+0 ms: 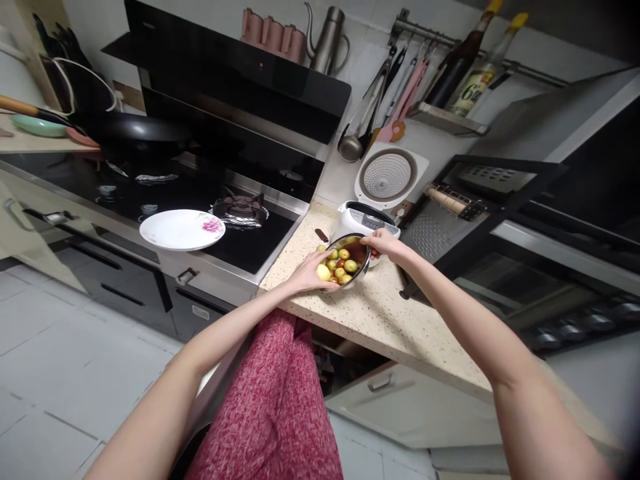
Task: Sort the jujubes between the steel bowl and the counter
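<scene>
A metal bowl (361, 259) is held tilted towards the left, just above the speckled counter. Small round yellow-green fruits (344, 255) fill it, some with red-brown patches like fresh jujubes. My right hand (381, 244) grips the rim on the far right side, its fingers closed over the edge. At the left side, my left hand (311, 272) curves around the rim, with thumb and fingers apart on either side of the fruits. A paler round fruit (323, 272) lies against this palm. Part of the bowl's underside is hidden.
Behind the bowl stands a white rice cooker (345, 223) with its lid (387, 175) raised. A floral white plate (175, 230) rests at the stove's front edge, near a burner (240, 208). A black wok (140, 130) is farther left; an oven (530, 267) stands right.
</scene>
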The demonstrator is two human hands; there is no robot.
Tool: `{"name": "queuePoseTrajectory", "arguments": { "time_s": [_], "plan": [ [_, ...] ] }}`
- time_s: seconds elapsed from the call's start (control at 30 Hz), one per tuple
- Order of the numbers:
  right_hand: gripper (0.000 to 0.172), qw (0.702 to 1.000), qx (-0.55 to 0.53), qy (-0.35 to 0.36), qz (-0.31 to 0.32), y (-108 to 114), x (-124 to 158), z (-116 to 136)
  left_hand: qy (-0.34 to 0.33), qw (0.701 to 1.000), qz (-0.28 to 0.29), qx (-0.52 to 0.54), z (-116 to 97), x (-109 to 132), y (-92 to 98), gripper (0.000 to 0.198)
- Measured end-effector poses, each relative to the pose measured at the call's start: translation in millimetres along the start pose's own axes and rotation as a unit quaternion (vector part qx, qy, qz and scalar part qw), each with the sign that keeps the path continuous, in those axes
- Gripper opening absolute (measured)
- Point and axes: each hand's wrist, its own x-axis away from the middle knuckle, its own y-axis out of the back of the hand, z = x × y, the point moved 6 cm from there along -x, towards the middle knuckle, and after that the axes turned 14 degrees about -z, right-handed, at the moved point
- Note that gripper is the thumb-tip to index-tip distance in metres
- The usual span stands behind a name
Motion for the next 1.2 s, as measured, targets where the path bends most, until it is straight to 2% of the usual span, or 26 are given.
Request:
{"name": "queuePoseTrajectory", "arguments": {
  "time_s": [0.27, 0.5, 0.9, 1.2],
  "plan": [
    [0.038, 1.000, 0.026, -0.015, -0.010, 14.5, 4.6, -0.9, -0.004, 0.998, 0.062, 0.019, 1.1, -11.2, -5.7, 0.113],
    [0.036, 0.999, 0.034, -0.033, -0.021, 19.7, 0.0, -1.7, 0.000, 0.998, 0.062, 0.009, 5.8, -7.0, -4.7, 0.111],
    [0.039, 0.996, 0.046, -0.061, -0.038, 24.0, 4.0, 14.3, 0.008, 0.996, 0.077, -0.041, 8.0, -2.4, -6.4, 0.100],
    [0.036, 0.994, 0.062, -0.084, -0.042, 31.0, 13.7, 13.5, -0.020, 0.997, 0.064, -0.028, 5.1, 0.9, -5.5, 0.095]
  ]
}}
